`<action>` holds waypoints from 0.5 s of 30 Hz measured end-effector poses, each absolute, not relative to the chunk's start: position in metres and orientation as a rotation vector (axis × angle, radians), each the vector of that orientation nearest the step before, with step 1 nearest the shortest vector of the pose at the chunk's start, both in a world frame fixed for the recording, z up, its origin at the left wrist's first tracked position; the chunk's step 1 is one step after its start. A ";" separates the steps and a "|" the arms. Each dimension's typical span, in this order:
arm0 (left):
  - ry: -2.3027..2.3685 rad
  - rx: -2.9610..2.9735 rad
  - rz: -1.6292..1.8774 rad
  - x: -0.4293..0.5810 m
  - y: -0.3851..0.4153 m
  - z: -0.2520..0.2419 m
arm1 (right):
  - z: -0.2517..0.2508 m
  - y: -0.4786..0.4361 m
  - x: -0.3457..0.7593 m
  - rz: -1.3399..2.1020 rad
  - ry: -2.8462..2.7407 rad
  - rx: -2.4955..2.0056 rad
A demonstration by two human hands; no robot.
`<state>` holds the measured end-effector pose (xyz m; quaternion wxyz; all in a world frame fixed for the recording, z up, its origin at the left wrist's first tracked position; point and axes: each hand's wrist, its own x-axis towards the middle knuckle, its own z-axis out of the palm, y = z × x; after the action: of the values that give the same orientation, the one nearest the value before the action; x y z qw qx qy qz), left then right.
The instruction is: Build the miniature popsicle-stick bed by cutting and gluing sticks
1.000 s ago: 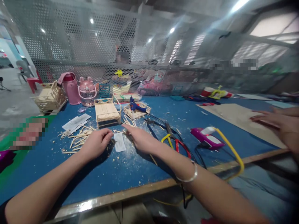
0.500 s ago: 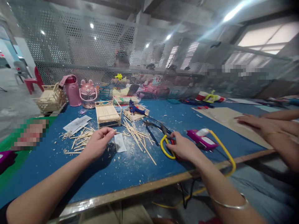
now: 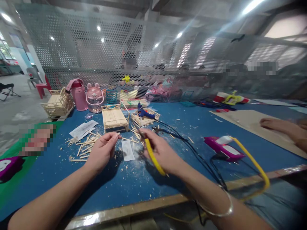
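My left hand [image 3: 102, 151] hovers over the blue table [image 3: 124, 182] and pinches a thin wooden stick [image 3: 126, 139] that points right. My right hand [image 3: 161, 152] is closed round yellow-handled cutters [image 3: 153, 158], with the tool's tip close to the stick's far end. Between the hands a small white paper slip [image 3: 128, 150] lies flat amid sawdust. Several loose sticks [image 3: 82, 146] are scattered to the left of my left hand.
Behind the hands stand a small stick-built bed [image 3: 114, 118], a blue glue gun [image 3: 143, 112] on a stick tray, a pink jug [image 3: 78, 93] and a pink jar [image 3: 95, 97]. A purple device [image 3: 224, 148] with a yellow cord lies right. Another person's hand [image 3: 285, 127] rests on cardboard [image 3: 242, 119].
My right hand picked up the yellow-handled cutters from the right and brought them left to the stick. My left hand has stayed pinched on the stick.
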<state>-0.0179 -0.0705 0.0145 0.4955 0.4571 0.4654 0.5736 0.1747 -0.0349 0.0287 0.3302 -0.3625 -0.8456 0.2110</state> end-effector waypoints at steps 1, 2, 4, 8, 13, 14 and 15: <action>1.135 1.111 1.407 -0.018 -0.070 0.015 | 0.029 -0.034 0.161 0.569 -2.231 -0.895; 1.137 1.121 1.424 -0.019 -0.070 0.014 | 0.028 -0.033 0.150 0.573 -2.235 -0.881; 1.142 1.155 1.456 -0.020 -0.070 0.013 | 0.023 -0.032 0.136 0.591 -2.221 -0.901; 1.206 1.251 1.520 -0.023 -0.068 0.009 | 0.010 -0.032 0.130 0.604 -2.237 -0.908; 1.263 1.407 1.486 -0.022 -0.070 0.008 | 0.004 -0.032 0.134 0.591 -2.199 -0.810; 1.272 1.435 1.489 -0.022 -0.071 0.008 | 0.004 -0.032 0.134 0.588 -2.197 -0.790; 1.283 1.468 1.493 -0.022 -0.072 0.008 | 0.003 -0.032 0.134 0.586 -2.198 -0.773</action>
<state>-0.0218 -0.0721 0.0077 0.3364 0.5630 0.4921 0.5725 0.1338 -0.0322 0.0034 0.3611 -0.3001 -0.8531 0.2276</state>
